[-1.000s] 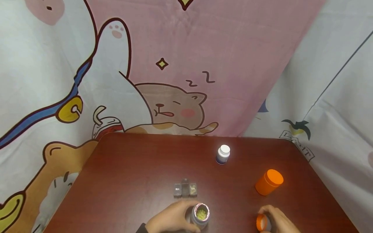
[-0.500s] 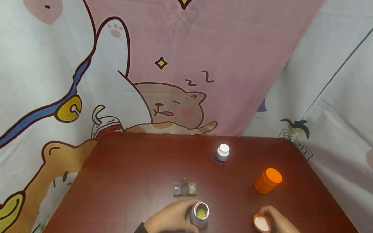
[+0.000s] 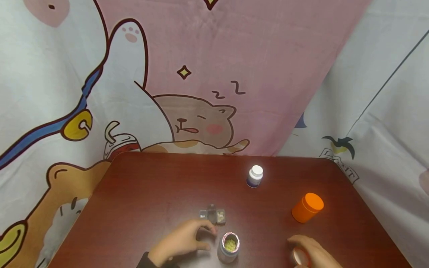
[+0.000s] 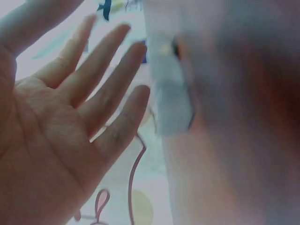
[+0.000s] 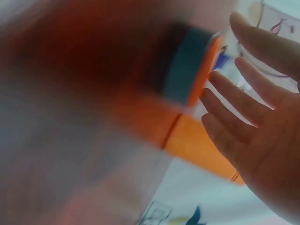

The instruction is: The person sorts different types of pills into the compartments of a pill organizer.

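Left hand (image 3: 186, 238) hung empty, fingers parted, just left of jar (image 3: 228, 255), nearer it than right hand (image 3: 311, 248), spread loosely at cap (image 3: 299, 257). Jar stood upright, well in from tabletop (image 3: 151, 186) far edge.

On the table (image 3: 140, 197), we find the jar (image 3: 227, 256) with pills (image 3: 230, 244) in it, the left hand (image 3: 184, 239) just to its left and the pill box (image 3: 212, 216) behind. Farther back and right stands the bottle (image 3: 255, 176). Well right of the jar, the lid (image 3: 299, 257) lies by the right hand (image 3: 313, 248), the canister (image 3: 307, 208) behind both; the cloth (image 3: 268, 56) hangs behind the table.
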The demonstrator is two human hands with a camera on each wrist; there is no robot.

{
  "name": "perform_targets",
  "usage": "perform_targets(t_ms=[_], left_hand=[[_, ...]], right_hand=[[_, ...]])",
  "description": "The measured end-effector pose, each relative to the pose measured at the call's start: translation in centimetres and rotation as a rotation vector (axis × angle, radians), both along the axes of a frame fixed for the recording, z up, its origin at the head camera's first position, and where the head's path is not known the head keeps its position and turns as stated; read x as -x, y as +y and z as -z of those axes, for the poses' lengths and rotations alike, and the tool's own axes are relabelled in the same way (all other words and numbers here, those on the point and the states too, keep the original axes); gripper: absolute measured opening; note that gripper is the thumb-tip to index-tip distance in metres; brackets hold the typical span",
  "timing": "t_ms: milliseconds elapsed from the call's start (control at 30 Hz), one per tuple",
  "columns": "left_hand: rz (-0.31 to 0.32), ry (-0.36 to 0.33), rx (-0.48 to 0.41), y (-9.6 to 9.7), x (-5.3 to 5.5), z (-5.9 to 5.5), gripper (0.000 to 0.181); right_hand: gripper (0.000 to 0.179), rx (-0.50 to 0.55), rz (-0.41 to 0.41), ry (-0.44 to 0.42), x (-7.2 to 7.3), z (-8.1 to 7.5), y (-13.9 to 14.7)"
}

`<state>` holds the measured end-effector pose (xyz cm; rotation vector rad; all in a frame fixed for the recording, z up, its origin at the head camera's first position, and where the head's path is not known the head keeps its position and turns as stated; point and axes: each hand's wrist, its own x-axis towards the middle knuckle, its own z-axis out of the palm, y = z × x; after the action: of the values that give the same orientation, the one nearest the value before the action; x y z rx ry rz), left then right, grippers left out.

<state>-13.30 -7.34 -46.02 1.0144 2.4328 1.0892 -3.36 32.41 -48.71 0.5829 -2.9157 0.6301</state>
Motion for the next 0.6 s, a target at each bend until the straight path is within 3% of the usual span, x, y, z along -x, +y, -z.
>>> perform_targets(t_ms=[100,200,300,433,600], left_hand=[[-0.038,-0.022,-0.044,-0.8,0.6,-0.2,0.02],[-0.123,0.05,-0.029,-1.3,1.0,0.0,0.016],[-0.247,0.155,0.034,-1.4,1.4,0.3,0.017],[-0.37,0.23,0.122,-1.2,1.6,0.9,0.022],[-0.412,0.264,0.161,-0.9,1.7,1.5,0.03]], right_hand=[[0.059,0.034,-0.062,-0.102,0.8,-1.1,-2.2],[0.058,0.077,-0.115,-0.235,1.6,-2.1,-5.3],[0.059,0.15,-0.187,-0.288,2.3,-2.2,-8.4],[0.062,0.207,-0.202,-0.407,3.4,-2.4,-11.4],[0.065,0.265,-0.179,-0.495,4.4,-2.4,-13.4]])
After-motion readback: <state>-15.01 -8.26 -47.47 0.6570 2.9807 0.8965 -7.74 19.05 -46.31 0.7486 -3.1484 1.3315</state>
